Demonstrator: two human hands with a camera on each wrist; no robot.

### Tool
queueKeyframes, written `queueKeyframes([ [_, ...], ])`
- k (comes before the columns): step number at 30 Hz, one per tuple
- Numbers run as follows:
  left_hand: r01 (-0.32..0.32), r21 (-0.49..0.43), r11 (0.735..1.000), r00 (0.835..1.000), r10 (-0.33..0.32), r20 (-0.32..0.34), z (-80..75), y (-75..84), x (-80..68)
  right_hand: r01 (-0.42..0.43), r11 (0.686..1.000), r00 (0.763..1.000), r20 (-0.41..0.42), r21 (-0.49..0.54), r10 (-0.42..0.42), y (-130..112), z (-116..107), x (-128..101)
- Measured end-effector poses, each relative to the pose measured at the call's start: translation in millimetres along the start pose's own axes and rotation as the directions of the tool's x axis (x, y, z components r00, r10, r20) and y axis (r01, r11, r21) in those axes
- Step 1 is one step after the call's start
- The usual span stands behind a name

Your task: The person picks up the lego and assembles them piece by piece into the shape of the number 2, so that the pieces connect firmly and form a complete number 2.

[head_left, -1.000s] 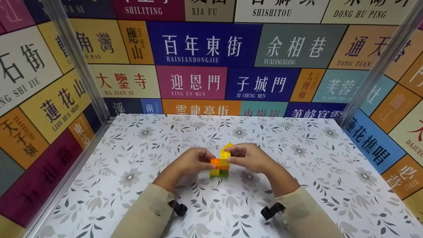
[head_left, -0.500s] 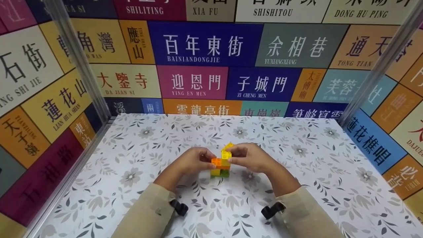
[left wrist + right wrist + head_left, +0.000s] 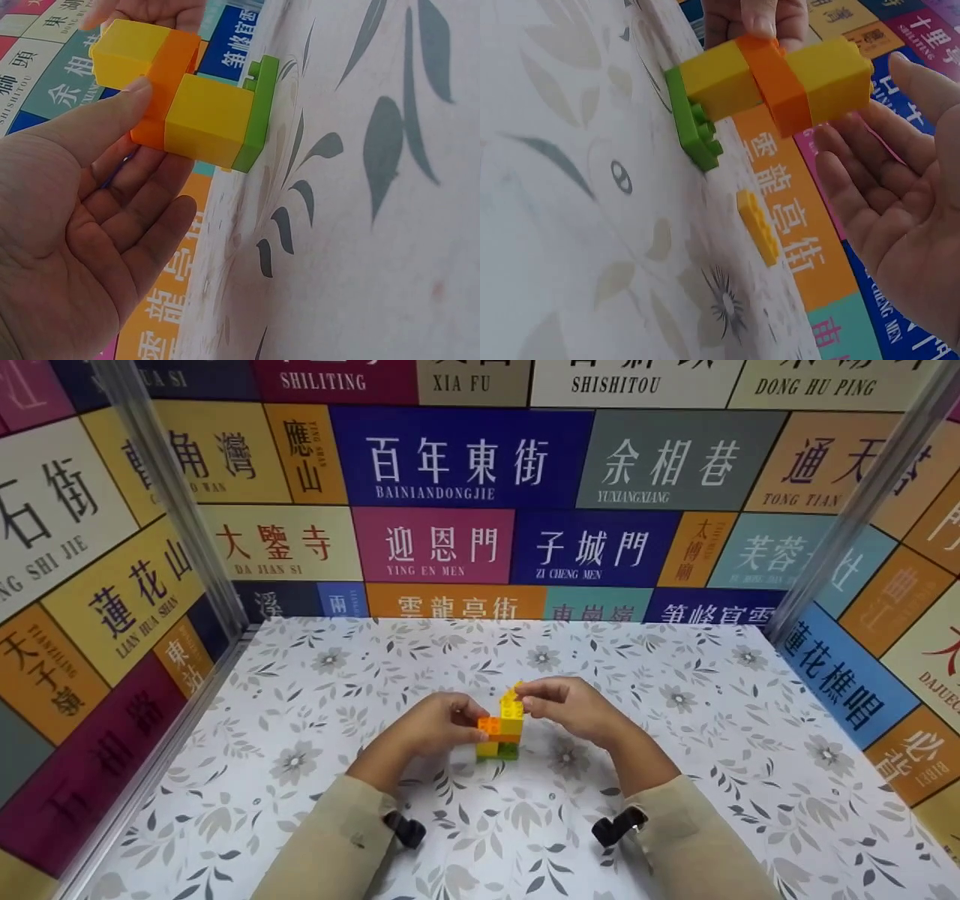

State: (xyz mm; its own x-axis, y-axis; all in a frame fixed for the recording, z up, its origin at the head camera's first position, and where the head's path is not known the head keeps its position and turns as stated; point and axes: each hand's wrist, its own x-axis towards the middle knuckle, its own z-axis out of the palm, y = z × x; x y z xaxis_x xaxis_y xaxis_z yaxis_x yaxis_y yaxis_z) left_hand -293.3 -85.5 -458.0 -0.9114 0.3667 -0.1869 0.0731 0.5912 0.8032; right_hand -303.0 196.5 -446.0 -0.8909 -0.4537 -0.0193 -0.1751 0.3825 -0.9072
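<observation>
A small tower of toy building bricks stands at the middle of the table. Its base is a thin green brick [image 3: 260,116], under a yellow lower brick [image 3: 210,116]. Above these an orange brick [image 3: 776,90] juts sideways, topped by a yellow upper brick [image 3: 832,79]. My left hand [image 3: 435,725] pinches the orange brick between thumb and fingers. Beside the upper brick, my right hand [image 3: 581,709] has its fingers loosely spread and holds nothing. Behind the tower, a flat yellow brick [image 3: 757,227] lies on the table.
The table [image 3: 300,825] has a white covering with grey leaves and flowers. Walls of coloured sign panels [image 3: 457,457] enclose its back and sides, with clear upright strips [image 3: 184,510] at the corners.
My right hand has let go of the yellow upper brick and shifted slightly up and away from it. My left hand keeps its hold, and the tower stays in place.
</observation>
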Motion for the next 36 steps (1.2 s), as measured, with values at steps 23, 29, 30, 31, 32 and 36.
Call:
queueKeyframes([
  [23,-0.007,-0.049,0.999,1.0,0.008,0.016,0.6,-3.0,0.4,-0.243,0.953,0.963,-0.158,-0.178,0.216,37,0,59],
  [29,-0.034,-0.041,0.999,0.999,0.034,-0.002,1.5,-4.7,1.1,-0.232,0.942,0.97,-0.133,-0.244,0.204,37,3,71],
  [30,-0.036,-0.036,0.999,0.999,0.036,-0.005,1.6,-4.7,1.1,-0.228,0.937,0.971,-0.126,-0.264,0.201,37,3,73],
  [31,-0.035,-0.03,0.999,0.999,0.034,-0.008,1.7,-4.5,1.1,-0.227,0.932,0.972,-0.121,-0.282,0.2,37,3,73],
  [32,-0.033,-0.025,0.999,0.999,0.033,-0.01,1.9,-4.3,1.2,-0.224,0.928,0.973,-0.116,-0.298,0.198,37,3,74],
  [36,-0.016,-0.014,1.0,1.0,0.016,-0.005,2.0,-3.6,1.3,-0.225,0.908,0.974,-0.113,-0.354,0.198,38,4,76],
])
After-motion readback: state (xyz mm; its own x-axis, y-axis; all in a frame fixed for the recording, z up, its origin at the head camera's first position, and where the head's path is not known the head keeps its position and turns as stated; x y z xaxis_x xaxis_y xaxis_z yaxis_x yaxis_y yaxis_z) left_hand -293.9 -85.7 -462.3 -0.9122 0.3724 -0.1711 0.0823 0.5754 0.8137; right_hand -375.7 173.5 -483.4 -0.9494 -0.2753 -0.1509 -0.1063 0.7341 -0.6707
